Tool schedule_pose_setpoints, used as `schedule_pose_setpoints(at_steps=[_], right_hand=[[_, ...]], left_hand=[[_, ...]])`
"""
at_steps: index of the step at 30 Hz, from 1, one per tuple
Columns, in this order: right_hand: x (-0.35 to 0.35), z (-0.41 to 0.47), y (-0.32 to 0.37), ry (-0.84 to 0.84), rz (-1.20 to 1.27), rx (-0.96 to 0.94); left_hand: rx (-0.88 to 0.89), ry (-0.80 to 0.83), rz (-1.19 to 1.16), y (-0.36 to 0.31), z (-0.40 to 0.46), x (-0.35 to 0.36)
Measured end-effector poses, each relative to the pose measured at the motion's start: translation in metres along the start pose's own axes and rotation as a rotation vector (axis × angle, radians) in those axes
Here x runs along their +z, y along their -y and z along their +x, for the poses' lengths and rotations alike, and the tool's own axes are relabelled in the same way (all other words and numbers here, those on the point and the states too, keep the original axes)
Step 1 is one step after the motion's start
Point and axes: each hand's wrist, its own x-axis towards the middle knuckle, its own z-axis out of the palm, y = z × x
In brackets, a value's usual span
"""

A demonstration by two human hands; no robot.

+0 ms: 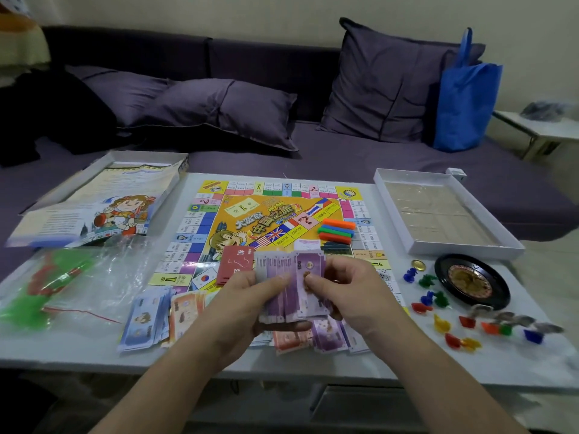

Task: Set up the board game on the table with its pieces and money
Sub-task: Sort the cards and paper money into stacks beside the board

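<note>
Left hand [250, 296] grips the fanned purple banknotes [294, 286] from below, over the board's [282, 220] 6 o'clock edge; right hand [341, 286] pinches the top note. Probably thin, light, floppy paper – slippery in a stack, so best held at the short ends w/ thumb on top. Sorted piles lie at approx. 7 o'clock.
</note>
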Motion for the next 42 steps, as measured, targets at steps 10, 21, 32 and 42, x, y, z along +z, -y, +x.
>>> schedule_pose_setpoints(at_steps=[10,21,32,42], right_hand=[[-0.0052,-0.0015,-0.0007,0.026,0.048,0.012],[-0.0083,-0.0035,0.0006,-0.007,0.102,0.009],[-0.0090,-0.0058,0.0022,0.010,0.039,-0.003],[-0.0073,-0.0061,0.0037,0.023,-0.004,0.035]], left_hand=[[0.070,-0.002,0.152,0.0026,0.0028,0.0012],[0.067,0.043,0.087,0.0023,0.0025,-0.0018],[0.063,0.043,0.094,0.0000,-0.0002,-0.0004],[0.057,0.034,0.176,0.0015,0.0019,0.0006]])
